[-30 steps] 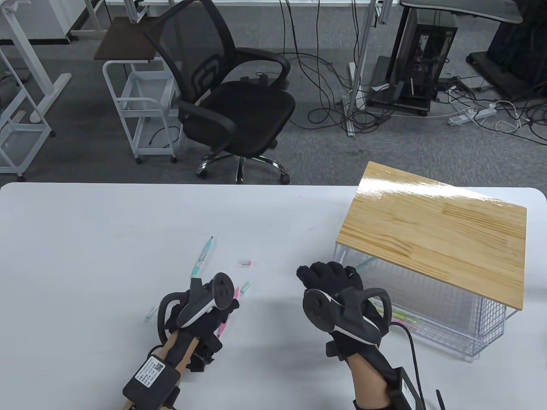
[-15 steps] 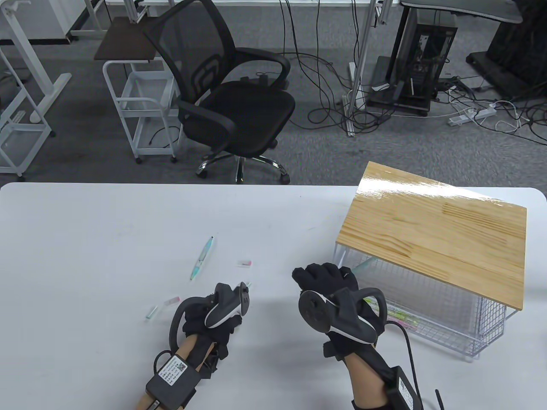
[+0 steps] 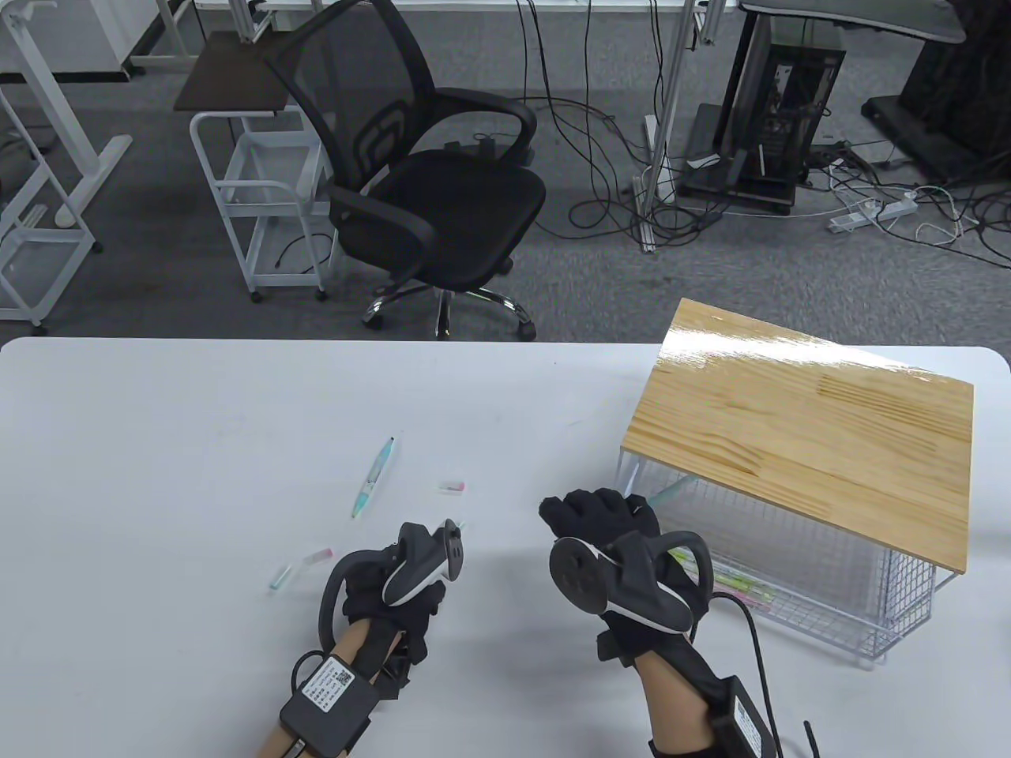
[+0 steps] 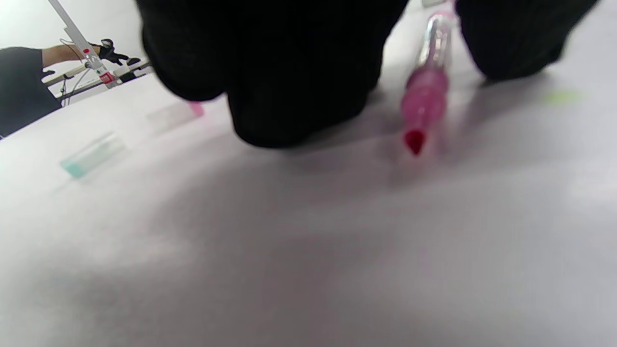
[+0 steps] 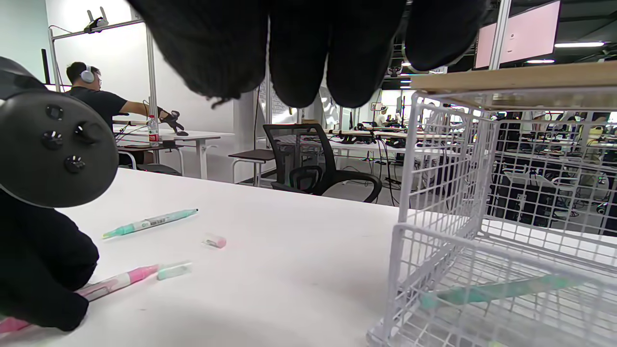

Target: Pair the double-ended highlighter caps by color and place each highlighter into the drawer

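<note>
The table view hides what lies under the left hand [image 3: 395, 580]. The left wrist view shows it: a pink double-ended highlighter [image 4: 426, 82] lying on the white table [image 3: 158, 442] between curled fingers [image 4: 289, 72], its uncapped red tip toward the wrist; whether they grip it I cannot tell. A mint-green cap [image 4: 91, 156] lies left. The right hand [image 3: 604, 521], loosely curled and holding nothing, hovers at the white wire drawer [image 5: 448, 270].
</note>
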A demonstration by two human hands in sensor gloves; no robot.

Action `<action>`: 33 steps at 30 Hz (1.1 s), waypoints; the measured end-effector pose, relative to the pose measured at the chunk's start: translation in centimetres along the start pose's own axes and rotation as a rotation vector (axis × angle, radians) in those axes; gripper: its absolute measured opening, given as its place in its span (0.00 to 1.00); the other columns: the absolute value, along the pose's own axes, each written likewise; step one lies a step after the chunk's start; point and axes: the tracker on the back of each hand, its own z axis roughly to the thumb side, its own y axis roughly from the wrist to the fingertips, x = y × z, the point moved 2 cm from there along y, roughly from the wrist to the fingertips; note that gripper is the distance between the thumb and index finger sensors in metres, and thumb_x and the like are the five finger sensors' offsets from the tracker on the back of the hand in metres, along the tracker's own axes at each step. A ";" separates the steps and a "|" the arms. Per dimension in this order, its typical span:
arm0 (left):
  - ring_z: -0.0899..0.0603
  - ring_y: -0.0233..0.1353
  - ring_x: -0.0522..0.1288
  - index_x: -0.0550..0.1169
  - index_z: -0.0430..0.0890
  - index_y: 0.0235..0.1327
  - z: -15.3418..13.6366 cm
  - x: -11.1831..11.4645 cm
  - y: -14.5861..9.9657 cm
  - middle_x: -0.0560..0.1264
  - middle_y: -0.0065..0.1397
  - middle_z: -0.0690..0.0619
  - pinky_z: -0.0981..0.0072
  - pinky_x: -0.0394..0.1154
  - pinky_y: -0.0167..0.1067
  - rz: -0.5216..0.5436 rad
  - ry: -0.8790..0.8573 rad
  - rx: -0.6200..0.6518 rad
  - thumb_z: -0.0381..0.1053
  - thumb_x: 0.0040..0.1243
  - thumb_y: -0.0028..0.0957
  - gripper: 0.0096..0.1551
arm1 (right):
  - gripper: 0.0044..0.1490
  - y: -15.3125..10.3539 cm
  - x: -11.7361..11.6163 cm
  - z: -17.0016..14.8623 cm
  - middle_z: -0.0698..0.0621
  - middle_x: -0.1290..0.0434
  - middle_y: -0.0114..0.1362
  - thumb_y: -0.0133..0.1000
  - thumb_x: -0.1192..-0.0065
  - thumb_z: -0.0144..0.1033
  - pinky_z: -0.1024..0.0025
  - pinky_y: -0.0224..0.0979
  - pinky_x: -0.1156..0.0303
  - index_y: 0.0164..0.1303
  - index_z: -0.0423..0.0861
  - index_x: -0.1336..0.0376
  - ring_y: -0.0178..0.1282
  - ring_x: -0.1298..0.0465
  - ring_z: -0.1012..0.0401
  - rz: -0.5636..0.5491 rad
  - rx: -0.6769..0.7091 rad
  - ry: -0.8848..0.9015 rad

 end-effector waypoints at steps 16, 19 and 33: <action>0.48 0.58 0.83 0.76 0.46 0.66 0.6 -0.3 0.0 0.81 0.58 0.49 0.50 0.79 0.63 0.039 -0.009 0.000 0.65 0.58 0.60 0.31 | 0.33 0.1 -0.2 -0.1 0.50 0.33 0.84 0.62 0.38 0.45 0.41 0.82 0.35 0.81 0.59 0.40 0.82 0.30 0.46 0.015 -0.003 0.003; 0.48 0.57 0.83 0.77 0.46 0.66 0.5 -0.3 0.1 0.81 0.58 0.49 0.50 0.79 0.63 0.042 -0.015 0.000 0.64 0.58 0.60 0.30 | 0.33 0.1 -0.2 -0.1 0.50 0.32 0.84 0.62 0.38 0.45 0.41 0.82 0.35 0.81 0.59 0.40 0.82 0.30 0.46 0.016 -0.001 0.006; 0.48 0.59 0.84 0.75 0.49 0.66 -1.7 -0.6 0.6 0.82 0.60 0.50 0.50 0.79 0.64 -0.008 -0.196 0.036 0.63 0.57 0.60 0.28 | 0.34 0.2 -0.5 -0.1 0.49 0.33 0.84 0.62 0.38 0.45 0.40 0.82 0.36 0.81 0.59 0.40 0.82 0.30 0.45 0.031 0.006 0.005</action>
